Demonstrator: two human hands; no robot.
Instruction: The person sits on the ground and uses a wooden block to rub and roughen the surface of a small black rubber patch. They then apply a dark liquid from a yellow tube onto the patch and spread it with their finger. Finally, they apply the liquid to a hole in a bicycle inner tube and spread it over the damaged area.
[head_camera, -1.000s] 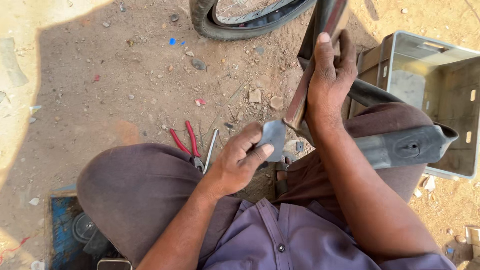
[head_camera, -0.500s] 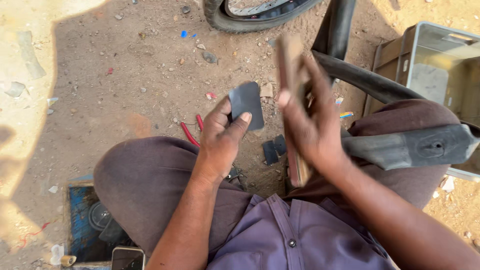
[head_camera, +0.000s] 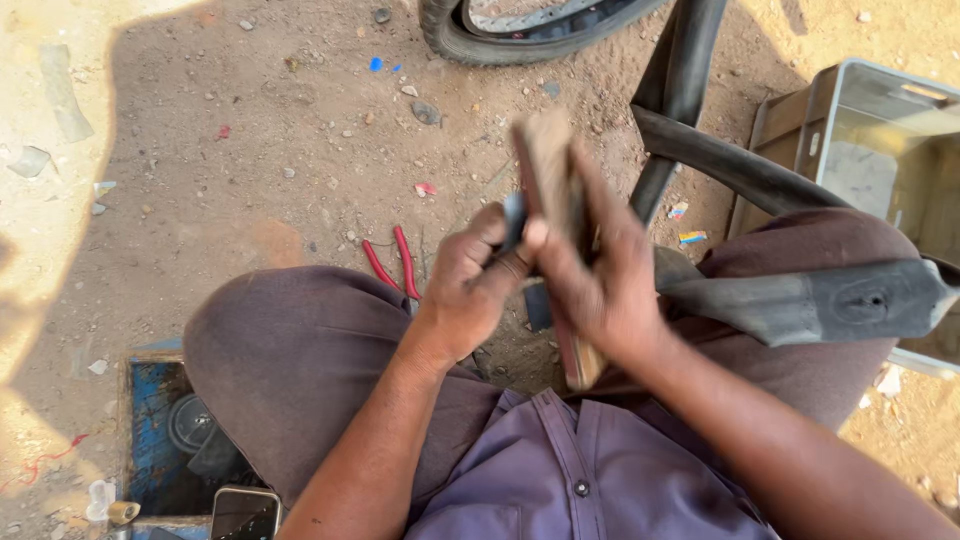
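Our hands now meet in front of us, where half a second ago they were apart. Our left hand (head_camera: 470, 285) presses the dark rubber patch (head_camera: 514, 218) against the wooden block (head_camera: 555, 190), so only a sliver of the patch shows; earlier we held it flat and in full view. Our right hand (head_camera: 600, 285) grips the block upright above our lap, no longer resting on the inner tube (head_camera: 800, 300). The block looks blurred.
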